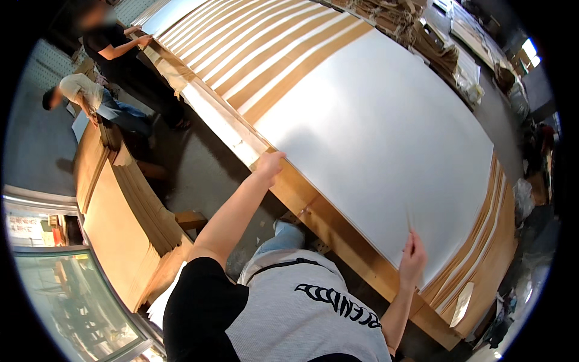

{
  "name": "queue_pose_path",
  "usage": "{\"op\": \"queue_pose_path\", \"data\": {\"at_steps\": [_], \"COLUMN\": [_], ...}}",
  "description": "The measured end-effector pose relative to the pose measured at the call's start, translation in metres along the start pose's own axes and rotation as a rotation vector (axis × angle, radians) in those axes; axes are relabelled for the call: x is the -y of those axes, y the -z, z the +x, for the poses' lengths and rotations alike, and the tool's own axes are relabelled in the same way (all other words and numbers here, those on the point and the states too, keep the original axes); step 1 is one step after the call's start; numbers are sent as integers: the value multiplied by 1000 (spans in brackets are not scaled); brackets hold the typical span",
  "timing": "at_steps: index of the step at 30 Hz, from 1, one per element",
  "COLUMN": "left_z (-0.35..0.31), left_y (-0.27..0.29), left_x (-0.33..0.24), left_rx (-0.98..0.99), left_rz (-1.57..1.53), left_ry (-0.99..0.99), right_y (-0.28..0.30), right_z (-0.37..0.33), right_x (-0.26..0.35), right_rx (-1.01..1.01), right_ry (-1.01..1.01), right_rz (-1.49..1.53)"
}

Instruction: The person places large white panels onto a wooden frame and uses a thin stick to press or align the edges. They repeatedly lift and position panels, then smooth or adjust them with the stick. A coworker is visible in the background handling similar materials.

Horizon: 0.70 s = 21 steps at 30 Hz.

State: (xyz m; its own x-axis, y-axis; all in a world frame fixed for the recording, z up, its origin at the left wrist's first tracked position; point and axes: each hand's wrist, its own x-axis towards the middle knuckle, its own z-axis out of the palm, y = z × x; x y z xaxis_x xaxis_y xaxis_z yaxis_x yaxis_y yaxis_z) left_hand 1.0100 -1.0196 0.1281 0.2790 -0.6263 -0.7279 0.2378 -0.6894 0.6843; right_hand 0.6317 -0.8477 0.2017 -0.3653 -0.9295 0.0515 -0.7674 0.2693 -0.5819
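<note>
left hand (269,164): fingers closed on near-left corner of large white sheet (374,139) | right hand (412,258): fingers pinching near edge toward its right end | sheet lies flat on counter (338,232), ahead of both hands, long axis left-right along near edge | hands equally close, well apart

a large white sheet (374,133) lies on tan cardboard (319,223); beyond it, brown-and-white striped overlapping boards (253,48). the person's top (289,320) is grey with black sleeves and black print.
</note>
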Motion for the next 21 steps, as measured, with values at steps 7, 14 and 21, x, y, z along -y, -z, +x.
{"op": "queue_pose_path", "data": {"at_steps": [7, 14, 21], "left_z": [29, 89, 97], "left_y": [-19, -5, 4], "left_x": [-5, 37, 44], "left_rx": [-20, -52, 30], "left_rz": [-112, -80, 45], "left_ry": [-37, 45, -59], "right_y": [-69, -166, -267], "right_z": [42, 87, 129], "right_x": [128, 247, 292], "right_rx": [224, 330, 301], "right_ry": [312, 640, 607], "right_rz": [-25, -164, -258]}}
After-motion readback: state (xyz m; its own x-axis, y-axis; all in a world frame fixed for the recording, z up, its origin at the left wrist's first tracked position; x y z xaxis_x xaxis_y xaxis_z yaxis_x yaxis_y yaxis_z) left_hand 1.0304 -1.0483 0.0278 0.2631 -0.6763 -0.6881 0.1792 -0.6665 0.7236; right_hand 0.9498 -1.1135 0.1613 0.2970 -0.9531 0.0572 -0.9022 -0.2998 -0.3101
